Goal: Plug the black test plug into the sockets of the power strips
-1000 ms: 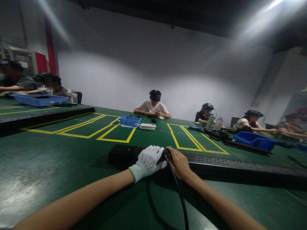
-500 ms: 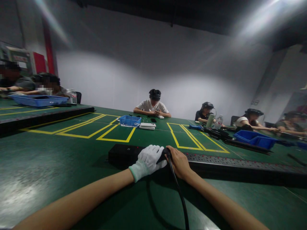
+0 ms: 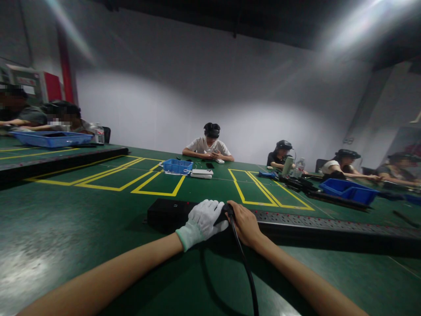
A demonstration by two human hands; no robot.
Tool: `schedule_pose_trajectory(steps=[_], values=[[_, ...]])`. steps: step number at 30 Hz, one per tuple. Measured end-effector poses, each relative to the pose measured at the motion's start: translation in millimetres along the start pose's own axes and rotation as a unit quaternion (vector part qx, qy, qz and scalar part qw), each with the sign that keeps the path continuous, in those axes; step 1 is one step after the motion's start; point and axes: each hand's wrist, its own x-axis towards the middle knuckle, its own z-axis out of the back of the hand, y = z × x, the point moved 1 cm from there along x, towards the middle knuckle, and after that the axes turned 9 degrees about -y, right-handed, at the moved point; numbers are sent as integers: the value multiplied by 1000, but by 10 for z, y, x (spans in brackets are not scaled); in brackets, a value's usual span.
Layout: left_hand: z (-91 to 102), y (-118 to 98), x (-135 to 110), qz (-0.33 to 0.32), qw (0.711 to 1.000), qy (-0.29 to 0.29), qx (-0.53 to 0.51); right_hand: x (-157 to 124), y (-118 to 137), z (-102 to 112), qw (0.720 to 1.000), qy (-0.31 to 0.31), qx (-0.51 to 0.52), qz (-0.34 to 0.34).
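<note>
A long black power strip [image 3: 296, 224] with rows of sockets and small red lights lies across the green table in front of me. My left hand [image 3: 204, 218], in a white knitted glove with a pale green cuff, is closed over the strip near its left end. Right beside it, my bare right hand [image 3: 245, 224] grips a black plug [image 3: 227, 209] at the top of the strip. The plug's prongs and the socket under it are hidden. From the plug a black cable [image 3: 248, 272] runs down toward me between my forearms.
Yellow tape rectangles mark the table beyond the strip. A small blue basket [image 3: 177, 166] and a white device [image 3: 201, 173] stand mid-table, before a seated person [image 3: 208, 142]. Blue trays [image 3: 347, 191] and several people are at the sides. Another strip [image 3: 66, 163] lies left.
Both hands keep the same hold on the strip and plug. The whole view has shifted very slightly; nothing else has visibly moved.
</note>
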Motion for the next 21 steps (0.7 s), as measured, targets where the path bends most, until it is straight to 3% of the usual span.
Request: schedule_pose_trajectory(steps=[21], values=[[5, 0, 4, -6, 1000, -16, 4, -2, -6, -14, 1000, 1, 0, 4]])
